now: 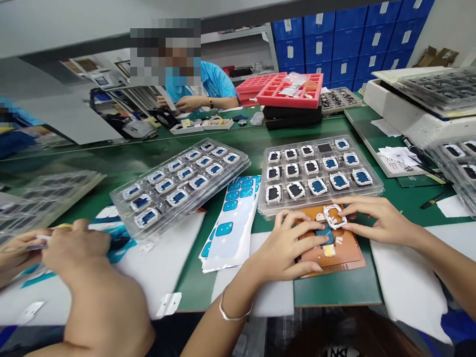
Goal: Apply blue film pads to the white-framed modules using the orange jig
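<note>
The white ring (327, 218) is right of centre in the picture, pinched between thumb and fingers of the right hand (368, 218), above an orange board (351, 255). The left hand (286, 244) is spread, fingertips resting on a dark blue block (327, 235) on that board. In my judgement, good handling means gripping the ring by its outer edge and steadying the block with light pressure. A clear tray (376, 191) of similar rings lies just above; sticker sheets (229, 248) lie at centre.
</note>
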### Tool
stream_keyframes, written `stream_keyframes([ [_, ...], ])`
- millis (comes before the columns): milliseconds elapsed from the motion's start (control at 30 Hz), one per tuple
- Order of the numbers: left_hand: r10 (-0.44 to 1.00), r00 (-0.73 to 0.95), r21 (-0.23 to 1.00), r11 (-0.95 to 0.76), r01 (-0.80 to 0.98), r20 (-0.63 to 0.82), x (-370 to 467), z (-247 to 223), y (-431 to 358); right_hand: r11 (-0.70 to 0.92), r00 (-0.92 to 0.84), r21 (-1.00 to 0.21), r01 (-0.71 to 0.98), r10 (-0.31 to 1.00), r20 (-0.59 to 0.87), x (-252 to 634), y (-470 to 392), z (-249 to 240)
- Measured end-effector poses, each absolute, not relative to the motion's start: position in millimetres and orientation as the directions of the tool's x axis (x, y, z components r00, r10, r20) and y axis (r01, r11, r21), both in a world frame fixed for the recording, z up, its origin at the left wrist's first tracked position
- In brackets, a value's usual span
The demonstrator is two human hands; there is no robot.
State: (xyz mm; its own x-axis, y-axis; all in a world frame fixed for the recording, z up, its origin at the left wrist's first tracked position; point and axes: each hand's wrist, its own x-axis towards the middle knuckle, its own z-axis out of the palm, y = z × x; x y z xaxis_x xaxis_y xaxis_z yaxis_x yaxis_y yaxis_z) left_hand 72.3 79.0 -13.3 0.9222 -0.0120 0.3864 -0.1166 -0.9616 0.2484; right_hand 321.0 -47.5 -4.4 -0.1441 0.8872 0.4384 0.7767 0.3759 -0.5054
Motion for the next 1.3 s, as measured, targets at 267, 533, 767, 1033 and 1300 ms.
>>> stream_keyframes([
  [267, 0.233, 0.798, 0.41, -0.912, -0.019, 0.555, 75, -18, 70, 0.498, -0.189, -0.441, 0.747, 0.795, 0.577, 294, -47, -7],
  [533, 0.41, 0.787, 0.537, -0.835, 0.12, 0.461, 80, -20, 68, 0.441, -0.134, -0.461, 0.77, 0.818, 0.56, 284, -49, -14],
  [767, 0.414, 0.8, 0.554, -0.823, 0.126, 0.434, 80, -21, 68, 0.435, -0.137, -0.468, 0.769, 0.827, 0.545, 286, -48, -13],
  [1033, 0.407, 0.789, 0.555, -0.826, 0.103, 0.46, 81, -22, 68, 0.446, -0.154, -0.473, 0.76, 0.83, 0.536, 287, -48, -12],
  [1300, 0.428, 0.813, 0.593, -0.795, 0.131, 0.395, 80, -24, 67, 0.48, -0.177, -0.46, 0.747, 0.811, 0.558, 289, -45, -20],
])
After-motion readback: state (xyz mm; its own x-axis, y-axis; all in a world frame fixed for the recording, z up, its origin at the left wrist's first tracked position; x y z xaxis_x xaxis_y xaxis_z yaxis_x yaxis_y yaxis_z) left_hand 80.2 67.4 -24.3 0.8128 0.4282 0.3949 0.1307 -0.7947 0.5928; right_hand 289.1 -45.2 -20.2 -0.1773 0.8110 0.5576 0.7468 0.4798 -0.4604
